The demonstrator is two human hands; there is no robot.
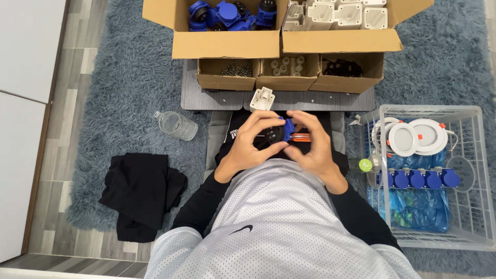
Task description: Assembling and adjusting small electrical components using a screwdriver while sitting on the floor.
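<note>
My left hand [249,143] and my right hand [311,144] meet over my lap, fingers curled around a small blue and black plastic part [281,132]. The left hand cups the black round body from the left. The right hand closes on it from the right, and an orange piece [301,137] shows between its fingers; I cannot tell what that is. A white plastic part [262,99] lies on the grey board [217,98] just beyond my hands.
Open cardboard box [227,44] with blue parts and white parts stands at the back. Three small boxes [289,77] hold screws and small pieces. White wire basket [475,170] at right holds round white lamps and blue parts. A clear bottle [175,125] and black cloth [139,194] lie left.
</note>
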